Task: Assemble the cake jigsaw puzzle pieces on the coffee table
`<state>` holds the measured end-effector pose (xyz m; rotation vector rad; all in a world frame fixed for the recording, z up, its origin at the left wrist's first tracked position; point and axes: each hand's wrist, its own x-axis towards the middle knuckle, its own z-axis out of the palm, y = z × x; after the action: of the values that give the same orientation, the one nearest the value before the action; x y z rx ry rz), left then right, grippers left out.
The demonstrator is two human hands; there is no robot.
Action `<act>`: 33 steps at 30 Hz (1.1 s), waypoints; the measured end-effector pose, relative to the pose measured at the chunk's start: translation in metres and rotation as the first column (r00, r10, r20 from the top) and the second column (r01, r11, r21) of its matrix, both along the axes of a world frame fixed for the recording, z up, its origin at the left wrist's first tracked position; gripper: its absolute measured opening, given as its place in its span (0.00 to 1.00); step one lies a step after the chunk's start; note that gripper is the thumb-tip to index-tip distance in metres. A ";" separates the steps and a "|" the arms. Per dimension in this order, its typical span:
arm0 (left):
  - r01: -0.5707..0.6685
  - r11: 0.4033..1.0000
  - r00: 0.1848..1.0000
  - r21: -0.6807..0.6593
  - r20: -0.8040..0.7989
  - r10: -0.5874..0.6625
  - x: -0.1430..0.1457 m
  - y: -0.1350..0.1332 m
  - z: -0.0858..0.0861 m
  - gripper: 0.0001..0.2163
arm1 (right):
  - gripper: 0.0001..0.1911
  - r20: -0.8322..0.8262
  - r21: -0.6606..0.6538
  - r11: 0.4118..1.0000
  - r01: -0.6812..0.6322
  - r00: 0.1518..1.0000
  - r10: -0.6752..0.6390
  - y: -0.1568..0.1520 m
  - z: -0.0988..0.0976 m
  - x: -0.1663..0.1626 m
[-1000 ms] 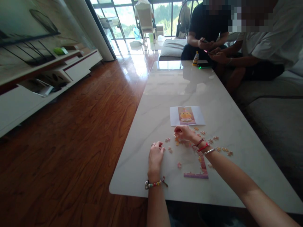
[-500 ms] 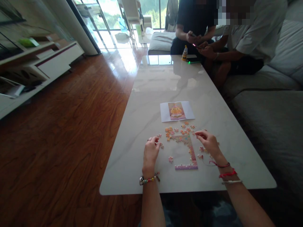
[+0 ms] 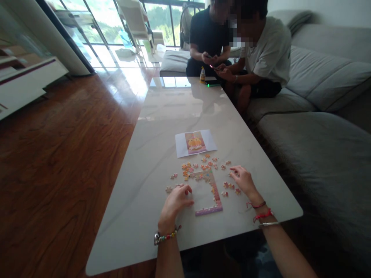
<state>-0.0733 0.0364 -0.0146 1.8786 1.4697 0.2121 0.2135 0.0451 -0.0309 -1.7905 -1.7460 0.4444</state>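
Observation:
A partly joined jigsaw puzzle (image 3: 216, 193) lies on the white marble-look table (image 3: 139, 204), with its top, right and lower edge strips linked. My left hand (image 3: 175, 202) hovers at its left side, fingers curled and thumb apart, covering the spot beneath. Two loose pieces lie beside that hand, a pink piece (image 3: 174, 175) and a pale piece (image 3: 168, 189). To the right of the puzzle, my right hand (image 3: 245, 180) is low over the table. Its thumb and fingers are apart around a small loose piece, with several pink and yellow pieces (image 3: 228, 185) just below.
A creased reference picture (image 3: 195, 143) lies beyond the puzzle, with several orange pieces (image 3: 187, 168) in between. At the far end stand a small yellow bottle (image 3: 202, 75) and a dark device. Two people with phones sit by the grey sofa (image 3: 313, 135).
The view has swung right. My left hand has moved from the loose pieces toward the puzzle's left side, its fingers spreading. My right hand's fingers have parted and shifted right, away from the puzzle's corner.

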 end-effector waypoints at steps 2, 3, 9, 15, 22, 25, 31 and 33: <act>0.006 1.000 1.000 -0.010 -0.024 -0.007 0.001 0.000 0.000 0.10 | 0.12 0.038 -0.020 0.999 -0.045 0.998 0.045 0.019 0.002 0.001; -0.001 1.000 0.999 -0.007 -0.032 0.001 0.000 0.001 -0.001 0.10 | 0.13 0.059 -0.040 0.996 -0.077 0.995 0.079 0.028 0.003 0.002; -0.095 0.995 0.994 0.040 -0.054 0.097 -0.003 0.004 -0.004 0.08 | 0.09 0.137 -0.176 0.951 -0.253 0.951 0.278 0.050 0.001 -0.001; -0.135 0.987 0.989 0.092 -0.056 0.141 -0.004 0.006 -0.001 0.06 | 0.02 0.125 -0.200 0.952 -0.233 0.957 0.261 0.048 0.000 -0.002; -0.200 0.972 0.968 0.122 0.177 0.177 0.016 0.004 0.011 0.07 | 0.08 -0.430 -0.218 0.915 -0.340 0.875 0.223 0.028 0.022 -0.022; -0.179 0.984 0.926 0.027 0.342 0.159 0.031 0.000 0.016 0.09 | 0.10 -0.593 -0.239 0.871 -0.429 0.775 0.219 0.013 0.029 -0.044; -0.120 0.982 0.842 -0.143 0.509 0.177 0.043 -0.009 0.015 0.10 | 0.13 -0.708 -0.179 0.851 -0.493 0.665 0.237 -0.007 0.038 -0.076; -0.110 0.974 0.809 -0.201 0.551 0.205 0.041 -0.012 0.014 0.10 | 0.14 -0.721 -0.163 0.854 -0.495 0.650 0.239 -0.011 0.038 -0.080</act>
<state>-0.0322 0.0245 -0.0008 1.3895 1.1755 0.6581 0.1334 0.0341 0.0071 -1.1813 -1.5192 1.4767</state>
